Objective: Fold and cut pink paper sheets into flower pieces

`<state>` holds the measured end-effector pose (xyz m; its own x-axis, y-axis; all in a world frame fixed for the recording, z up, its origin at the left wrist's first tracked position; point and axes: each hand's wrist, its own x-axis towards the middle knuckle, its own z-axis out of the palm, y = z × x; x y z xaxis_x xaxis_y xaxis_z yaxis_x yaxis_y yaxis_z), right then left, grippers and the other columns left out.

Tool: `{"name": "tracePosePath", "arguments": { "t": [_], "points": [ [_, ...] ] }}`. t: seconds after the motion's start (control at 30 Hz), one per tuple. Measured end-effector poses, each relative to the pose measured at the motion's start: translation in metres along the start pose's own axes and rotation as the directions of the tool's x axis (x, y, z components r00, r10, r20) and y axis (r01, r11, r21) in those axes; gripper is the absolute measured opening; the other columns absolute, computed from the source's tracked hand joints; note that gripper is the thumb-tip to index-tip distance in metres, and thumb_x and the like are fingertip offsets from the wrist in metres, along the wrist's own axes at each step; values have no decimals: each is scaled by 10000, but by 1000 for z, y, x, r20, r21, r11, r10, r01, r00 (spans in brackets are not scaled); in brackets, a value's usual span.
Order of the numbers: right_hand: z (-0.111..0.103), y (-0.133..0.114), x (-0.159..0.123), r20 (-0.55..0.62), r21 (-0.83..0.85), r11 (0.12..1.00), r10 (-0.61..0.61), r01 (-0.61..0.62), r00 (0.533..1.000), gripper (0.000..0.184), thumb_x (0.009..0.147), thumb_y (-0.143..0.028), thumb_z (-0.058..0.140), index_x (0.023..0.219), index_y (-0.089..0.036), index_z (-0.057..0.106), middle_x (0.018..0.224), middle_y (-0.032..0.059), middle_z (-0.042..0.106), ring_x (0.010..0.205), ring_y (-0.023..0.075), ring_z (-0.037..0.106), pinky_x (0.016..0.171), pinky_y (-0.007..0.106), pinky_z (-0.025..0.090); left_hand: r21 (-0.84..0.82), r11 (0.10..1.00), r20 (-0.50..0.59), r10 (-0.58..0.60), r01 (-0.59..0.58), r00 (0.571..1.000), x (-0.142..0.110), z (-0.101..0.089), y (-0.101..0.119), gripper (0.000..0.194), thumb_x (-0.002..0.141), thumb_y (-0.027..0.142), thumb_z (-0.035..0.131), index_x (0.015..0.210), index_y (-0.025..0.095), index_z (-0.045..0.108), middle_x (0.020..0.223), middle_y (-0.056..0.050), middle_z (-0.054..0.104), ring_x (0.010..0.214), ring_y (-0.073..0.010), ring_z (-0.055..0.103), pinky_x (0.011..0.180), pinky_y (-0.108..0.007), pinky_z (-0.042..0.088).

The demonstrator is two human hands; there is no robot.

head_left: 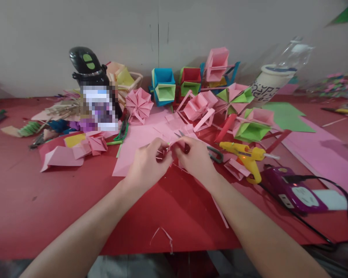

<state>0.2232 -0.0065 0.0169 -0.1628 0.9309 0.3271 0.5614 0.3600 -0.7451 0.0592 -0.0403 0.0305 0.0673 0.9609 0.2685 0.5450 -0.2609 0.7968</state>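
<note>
My left hand (150, 158) and my right hand (193, 154) meet over the middle of the table, fingertips pinched together. Between them is a small piece of pink paper (176, 142), mostly hidden by the fingers. Under and behind my hands lies a large pink paper sheet (133, 143) with thin cut scraps on it. A pair of scissors (216, 153) with dark handles lies just right of my right hand, its blade tip showing above the knuckles. Farther right rests a yellow hot glue gun (243, 150).
Folded paper boxes and wheels, such as a blue and green box (163, 85), line the wall. A black phone holder (95, 81) stands at the left. A purple power strip (298, 193) with a black cord lies right, below green paper (290, 117). A patterned cup (268, 85) leans behind.
</note>
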Motion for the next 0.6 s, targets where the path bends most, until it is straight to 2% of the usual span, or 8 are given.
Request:
{"name": "tracePosePath", "arguments": {
  "t": [0.1,0.27,0.4,0.5,0.6],
  "points": [
    [0,-2,0,1,21,998,62,-62,998,108,847,-244,595,758,-194,631,692,14,661,629,160,574,625,298,413,129,989,-20,73,-69,997,-1,1,-2,54,878,235,598,858,219,550,772,-10,661,659,-143,624,636,-259,468],
    [-1,-7,1,-62,-155,988,-26,16,998,192,858,-267,601,679,-207,563,621,14,589,561,152,491,589,303,357,280,948,8,153,-149,988,-1,1,-4,109,892,207,544,793,223,503,680,-3,584,608,-145,529,594,-263,384],
    [-4,-9,1,-47,-263,964,-54,40,997,152,814,-197,603,669,-202,559,652,30,599,593,164,516,597,301,352,324,926,40,193,-196,980,-2,5,-2,111,913,185,510,808,221,506,693,-15,591,623,-150,536,584,-264,360],
    [-5,-8,0,-5,-247,968,-58,55,998,113,793,-160,585,686,-199,586,637,7,598,569,148,517,579,281,351,352,904,38,244,-241,969,-3,8,0,86,930,182,498,857,213,530,735,-26,636,634,-148,561,581,-256,367],
    [-6,-5,-1,15,-195,980,-48,50,999,165,800,-137,558,649,-200,575,576,-21,564,525,129,500,550,264,339,395,872,24,307,-291,951,-4,10,0,86,917,161,498,853,202,536,724,-19,640,602,-140,550,562,-249,371]
  ]
}}
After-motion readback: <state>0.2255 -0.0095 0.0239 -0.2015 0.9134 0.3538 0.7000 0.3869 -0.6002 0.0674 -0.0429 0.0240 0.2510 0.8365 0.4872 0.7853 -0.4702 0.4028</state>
